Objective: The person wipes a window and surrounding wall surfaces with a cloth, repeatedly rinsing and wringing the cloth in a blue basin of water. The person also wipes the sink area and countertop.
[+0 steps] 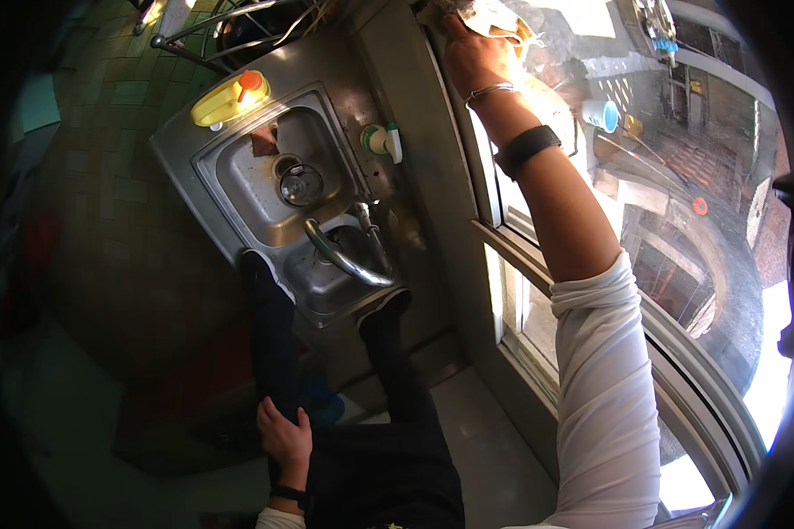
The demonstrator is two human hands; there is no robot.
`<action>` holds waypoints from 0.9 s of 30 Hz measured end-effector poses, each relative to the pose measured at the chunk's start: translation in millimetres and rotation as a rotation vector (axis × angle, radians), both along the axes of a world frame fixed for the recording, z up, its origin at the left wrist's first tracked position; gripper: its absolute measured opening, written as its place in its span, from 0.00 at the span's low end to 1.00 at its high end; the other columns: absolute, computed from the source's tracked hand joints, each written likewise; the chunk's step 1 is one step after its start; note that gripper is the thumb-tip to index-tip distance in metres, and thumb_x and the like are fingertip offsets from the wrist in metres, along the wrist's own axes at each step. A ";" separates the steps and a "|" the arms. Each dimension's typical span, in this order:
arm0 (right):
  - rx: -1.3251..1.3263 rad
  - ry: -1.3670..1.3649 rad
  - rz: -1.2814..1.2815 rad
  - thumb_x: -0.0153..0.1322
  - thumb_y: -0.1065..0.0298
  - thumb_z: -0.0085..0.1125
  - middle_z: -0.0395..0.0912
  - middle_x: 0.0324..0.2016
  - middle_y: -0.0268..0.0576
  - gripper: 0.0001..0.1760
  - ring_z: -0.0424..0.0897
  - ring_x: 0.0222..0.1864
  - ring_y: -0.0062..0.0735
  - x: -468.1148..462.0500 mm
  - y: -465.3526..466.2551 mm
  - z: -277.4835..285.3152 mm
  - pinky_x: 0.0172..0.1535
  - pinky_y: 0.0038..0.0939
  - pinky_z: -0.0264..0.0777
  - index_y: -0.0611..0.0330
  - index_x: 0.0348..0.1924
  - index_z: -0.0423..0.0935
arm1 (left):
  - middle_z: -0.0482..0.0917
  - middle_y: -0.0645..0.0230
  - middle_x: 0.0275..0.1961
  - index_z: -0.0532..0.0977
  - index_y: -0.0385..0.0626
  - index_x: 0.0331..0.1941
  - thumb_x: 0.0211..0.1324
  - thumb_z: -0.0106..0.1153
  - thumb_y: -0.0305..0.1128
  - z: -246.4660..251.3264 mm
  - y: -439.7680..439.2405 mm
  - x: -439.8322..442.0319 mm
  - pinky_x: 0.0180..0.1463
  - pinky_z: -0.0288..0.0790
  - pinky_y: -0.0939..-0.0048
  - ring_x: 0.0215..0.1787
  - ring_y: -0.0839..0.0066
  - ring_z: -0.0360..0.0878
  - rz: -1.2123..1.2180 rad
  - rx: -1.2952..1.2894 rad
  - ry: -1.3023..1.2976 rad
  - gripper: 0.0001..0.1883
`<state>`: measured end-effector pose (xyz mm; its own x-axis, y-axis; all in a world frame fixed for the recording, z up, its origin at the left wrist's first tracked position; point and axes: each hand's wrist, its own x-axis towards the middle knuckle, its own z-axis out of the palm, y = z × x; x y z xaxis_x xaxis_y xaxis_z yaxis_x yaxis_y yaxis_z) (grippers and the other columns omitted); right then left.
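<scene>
My right hand (480, 58) reaches up along the window and presses a crumpled cloth (496, 18) against the glass at the top of the view. Its arm stretches along the window frame (691, 360). My left hand (284, 428) rests on my dark-clothed leg at the bottom, its thumb and fingers apart, with nothing seen in it. Both my feet are on the steel sink unit, one at each side of the smaller basin (317, 291).
The sink's larger basin (238, 175) holds a brown scouring pad (264, 141) and a clear round vessel (301, 185). A curved faucet (347, 258), yellow jug (228, 99) and spray bottle (380, 141) stand about it. A metal rack (192, 49) is at the top left.
</scene>
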<state>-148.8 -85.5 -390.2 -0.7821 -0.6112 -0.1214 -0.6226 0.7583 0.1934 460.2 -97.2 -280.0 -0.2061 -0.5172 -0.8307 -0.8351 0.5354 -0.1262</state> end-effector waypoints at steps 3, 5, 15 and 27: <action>-0.203 -0.045 -0.019 0.73 0.63 0.41 0.82 0.40 0.49 0.18 0.81 0.43 0.53 8.2 10.9 -10.4 0.45 0.49 0.74 0.37 0.52 0.77 | 0.67 0.55 0.64 0.62 0.40 0.63 0.58 0.60 0.46 -1.3 5.4 3.1 0.56 0.75 0.57 0.63 0.56 0.69 -0.011 -0.011 0.009 0.34; -0.097 -0.004 -0.093 0.76 0.56 0.36 0.83 0.37 0.49 0.19 0.81 0.40 0.54 24.7 26.6 -14.5 0.44 0.51 0.72 0.33 0.53 0.76 | 0.67 0.55 0.64 0.62 0.40 0.63 0.58 0.60 0.46 -1.8 8.0 4.1 0.56 0.75 0.57 0.63 0.56 0.69 -0.010 -0.016 0.004 0.35; 0.389 -0.116 -0.232 0.68 0.70 0.47 0.74 0.46 0.50 0.17 0.79 0.45 0.56 153.4 134.5 19.5 0.38 0.51 0.74 0.49 0.50 0.65 | 0.67 0.54 0.64 0.61 0.40 0.64 0.57 0.60 0.46 -6.2 10.4 9.5 0.55 0.76 0.57 0.65 0.55 0.67 0.007 -0.038 0.040 0.35; 0.748 -0.363 -0.220 0.70 0.65 0.49 0.84 0.36 0.45 0.23 0.84 0.41 0.39 165.7 164.0 92.8 0.34 0.43 0.73 0.54 0.59 0.73 | 0.67 0.56 0.63 0.62 0.41 0.63 0.58 0.60 0.46 -0.5 -3.5 3.1 0.53 0.78 0.57 0.64 0.56 0.68 0.064 -0.023 0.035 0.34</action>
<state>16.9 78.5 -297.4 -0.7084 -0.1098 -0.6972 -0.5963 0.6216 0.5079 463.3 -100.7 -280.5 -0.2007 -0.5488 -0.8115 -0.8715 0.4783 -0.1079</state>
